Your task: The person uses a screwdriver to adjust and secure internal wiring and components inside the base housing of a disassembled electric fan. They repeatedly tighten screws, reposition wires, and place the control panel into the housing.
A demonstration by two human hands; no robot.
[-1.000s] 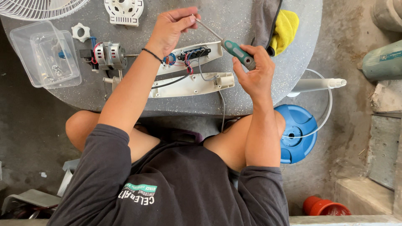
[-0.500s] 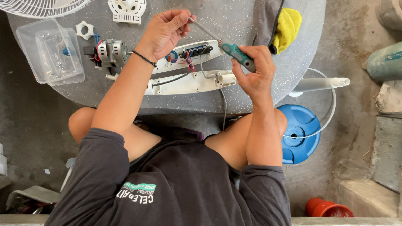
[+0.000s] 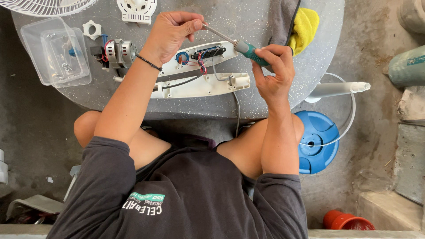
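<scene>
Round grey speckled tabletop [image 3: 265, 95]. On it: clear plastic box [image 3: 57, 53] at left edge; white gear piece [image 3: 92, 29] and small motor [image 3: 117, 52] just beside box; white grille part [image 3: 136, 9] and fan guard [image 3: 48, 5] at far edge; two white housing halves [image 3: 201, 84] side by side mid-table, wires in upper one; grey cloth [image 3: 283, 17] with yellow cloth [image 3: 306, 26] at right.

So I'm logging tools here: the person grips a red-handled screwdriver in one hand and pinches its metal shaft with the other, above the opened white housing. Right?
Not quite: the screwdriver handle is green, not red, as the head view shows. The rest holds: the right hand grips the handle, the left hand pinches the shaft, above the opened white housing.
</scene>
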